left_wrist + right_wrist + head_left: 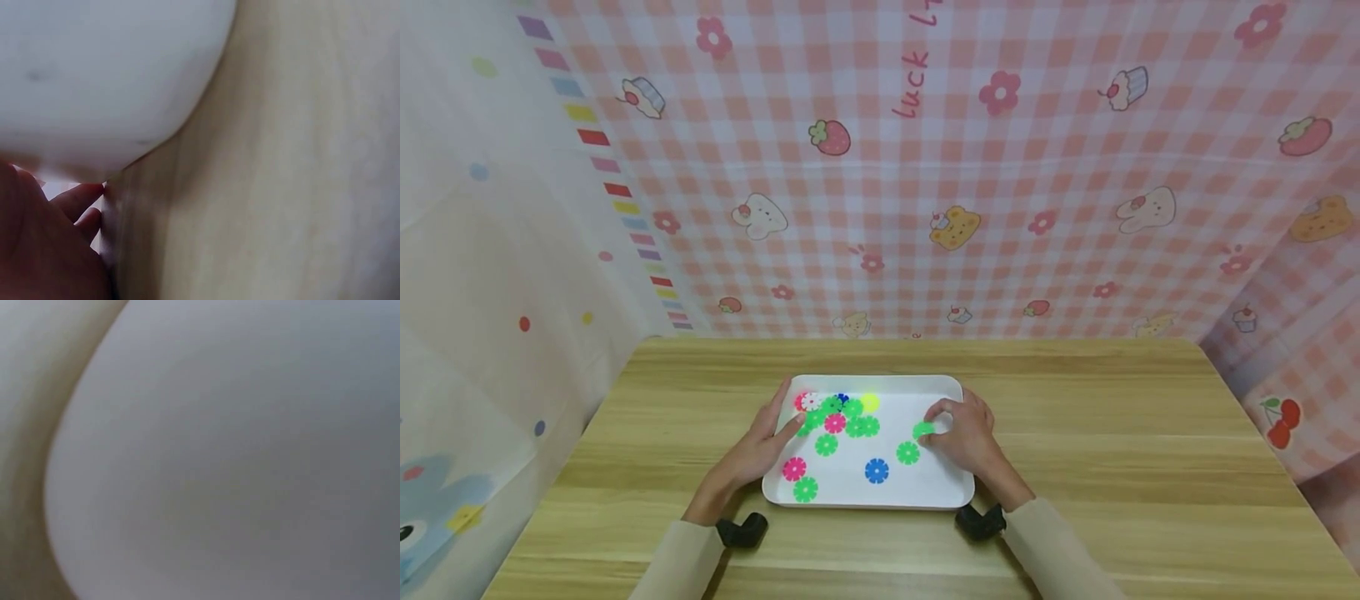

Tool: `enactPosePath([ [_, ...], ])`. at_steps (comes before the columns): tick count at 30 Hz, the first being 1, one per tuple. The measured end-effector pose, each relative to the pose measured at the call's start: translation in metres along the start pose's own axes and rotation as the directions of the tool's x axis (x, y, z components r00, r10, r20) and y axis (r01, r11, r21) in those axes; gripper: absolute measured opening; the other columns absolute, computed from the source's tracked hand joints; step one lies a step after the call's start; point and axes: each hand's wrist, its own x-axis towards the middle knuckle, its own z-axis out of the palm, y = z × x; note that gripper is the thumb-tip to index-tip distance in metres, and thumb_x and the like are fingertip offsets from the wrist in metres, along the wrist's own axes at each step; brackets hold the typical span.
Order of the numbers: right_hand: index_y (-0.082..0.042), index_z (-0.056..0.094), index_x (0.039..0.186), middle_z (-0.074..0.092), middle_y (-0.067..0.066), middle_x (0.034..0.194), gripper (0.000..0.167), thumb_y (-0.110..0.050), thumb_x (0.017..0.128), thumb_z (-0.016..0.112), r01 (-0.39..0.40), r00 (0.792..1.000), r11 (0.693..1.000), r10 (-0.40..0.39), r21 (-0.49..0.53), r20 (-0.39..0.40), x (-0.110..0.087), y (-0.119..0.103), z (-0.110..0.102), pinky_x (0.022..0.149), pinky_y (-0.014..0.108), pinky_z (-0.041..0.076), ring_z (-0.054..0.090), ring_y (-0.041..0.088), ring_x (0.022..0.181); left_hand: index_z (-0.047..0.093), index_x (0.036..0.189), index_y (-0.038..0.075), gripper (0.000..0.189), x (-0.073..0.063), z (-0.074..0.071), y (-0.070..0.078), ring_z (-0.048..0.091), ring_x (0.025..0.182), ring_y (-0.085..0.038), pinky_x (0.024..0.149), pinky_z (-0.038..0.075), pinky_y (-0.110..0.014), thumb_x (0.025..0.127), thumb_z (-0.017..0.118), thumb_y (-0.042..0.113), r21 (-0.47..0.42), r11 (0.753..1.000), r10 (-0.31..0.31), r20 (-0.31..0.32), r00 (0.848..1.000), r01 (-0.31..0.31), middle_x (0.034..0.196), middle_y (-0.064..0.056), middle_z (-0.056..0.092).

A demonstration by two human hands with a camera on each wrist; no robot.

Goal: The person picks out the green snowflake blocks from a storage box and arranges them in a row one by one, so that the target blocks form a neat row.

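A white tray (891,492) holds several flat, notched plastic discs, like snowflake building pieces. My left hand (767,446) grips the tray's left side, thumb over the rim and fingers along the outer wall. In the left wrist view, the fingers (81,200) lie against the tray's outside. Over the tray's right part, my right hand (966,437) pinches a green disc (923,429) between thumb and forefinger. Just below it lies another green disc (907,452). The right wrist view shows mainly the blurred tray wall (219,456), with the hand out of sight.
A cluster of mostly green discs (826,444) fills the tray's upper left, beside a yellow disc (869,402). A blue disc (877,471) and a pink disc (794,468) lie nearer the front. The wooden table (1112,450) meets a checked curtain (880,183) behind.
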Motion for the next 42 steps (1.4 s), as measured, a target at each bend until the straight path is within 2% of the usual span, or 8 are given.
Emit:
enactPosePath([
  [11,-0.011,0.064,0.081,0.038,0.031,0.147,0.020,-0.013,0.079,0.083,-0.024,1.000,0.999,0.024,0.026,0.015,0.001,0.001,0.002,0.116,0.061,0.007,0.024,0.048,0.142,0.001,0.161,0.019,0.075,-0.001,-0.002,-0.003,-0.005,0.152,-0.035,0.119,-0.001,-0.063,0.104,0.041,0.048,-0.053,0.999,0.001,-0.014,1.000,-0.002,0.167,-0.010,0.000],
  [16,-0.011,0.066,0.078,0.042,0.031,0.144,0.016,-0.014,0.082,0.081,-0.018,1.000,0.999,0.018,0.042,0.011,0.001,0.000,0.002,0.117,0.060,0.008,0.027,0.047,0.140,0.004,0.161,0.025,0.071,-0.004,-0.004,-0.003,-0.001,0.153,-0.028,0.122,0.004,-0.056,0.104,0.039,0.049,-0.097,0.994,-0.042,-0.012,0.999,0.041,0.167,-0.005,0.003],
  [21,-0.011,0.068,0.078,0.040,0.031,0.147,0.013,-0.015,0.084,0.079,-0.044,0.998,0.997,0.041,0.064,0.038,0.001,-0.001,0.001,0.117,0.061,0.007,0.024,0.049,0.141,0.008,0.161,0.026,0.071,-0.005,-0.007,0.002,0.004,0.153,-0.029,0.122,0.007,-0.055,0.103,0.041,0.051,-0.067,0.995,-0.074,-0.022,0.997,0.073,0.167,-0.005,0.008],
  [25,-0.012,0.070,0.077,0.039,0.029,0.149,0.012,-0.016,0.085,0.078,-0.054,0.997,0.996,0.050,0.067,0.053,0.003,0.000,-0.001,0.117,0.061,0.007,0.024,0.048,0.142,0.009,0.161,0.023,0.070,-0.002,-0.007,0.002,0.007,0.153,-0.031,0.122,0.009,-0.055,0.104,0.044,0.045,-0.058,0.997,-0.047,-0.026,0.999,0.045,0.167,-0.008,0.011],
  [31,-0.013,0.072,0.076,0.043,0.026,0.148,0.012,-0.017,0.086,0.078,-0.036,0.998,0.996,0.032,0.083,0.049,0.005,0.001,-0.005,0.117,0.063,0.012,0.029,0.047,0.141,0.010,0.161,0.017,0.071,-0.001,-0.006,0.008,0.004,0.153,-0.034,0.121,0.006,-0.058,0.105,0.049,0.035,-0.117,0.993,0.004,-0.015,1.000,-0.006,0.166,-0.012,0.009],
  [36,-0.011,0.073,0.080,0.037,0.028,0.152,0.011,-0.018,0.088,0.076,-0.087,0.995,0.987,0.080,0.132,0.058,0.004,-0.003,-0.015,0.116,0.065,0.019,0.027,0.049,0.143,0.009,0.161,0.020,0.072,0.003,-0.004,0.000,0.003,0.153,-0.031,0.121,0.006,-0.058,0.104,0.050,0.037,-0.158,0.987,0.022,-0.004,1.000,-0.022,0.167,-0.009,0.007],
  [39,-0.009,0.072,0.083,0.033,0.027,0.154,0.012,-0.019,0.089,0.074,-0.112,0.992,0.978,0.101,0.178,0.071,0.004,-0.004,-0.023,0.116,0.065,0.021,0.025,0.049,0.144,0.009,0.161,0.020,0.073,0.002,-0.005,0.002,0.003,0.153,-0.032,0.121,0.005,-0.059,0.103,0.051,0.038,-0.166,0.986,0.027,0.000,1.000,-0.026,0.167,-0.010,0.007],
  [42,-0.009,0.071,0.083,0.035,0.024,0.154,0.013,-0.019,0.090,0.073,-0.102,0.994,0.973,0.089,0.208,0.070,0.005,-0.001,-0.029,0.117,0.063,0.021,0.026,0.047,0.144,0.009,0.161,0.019,0.074,0.002,-0.006,0.002,0.003,0.153,-0.033,0.120,0.005,-0.060,0.103,0.051,0.037,-0.167,0.986,0.029,0.001,1.000,-0.029,0.167,-0.011,0.006],
])
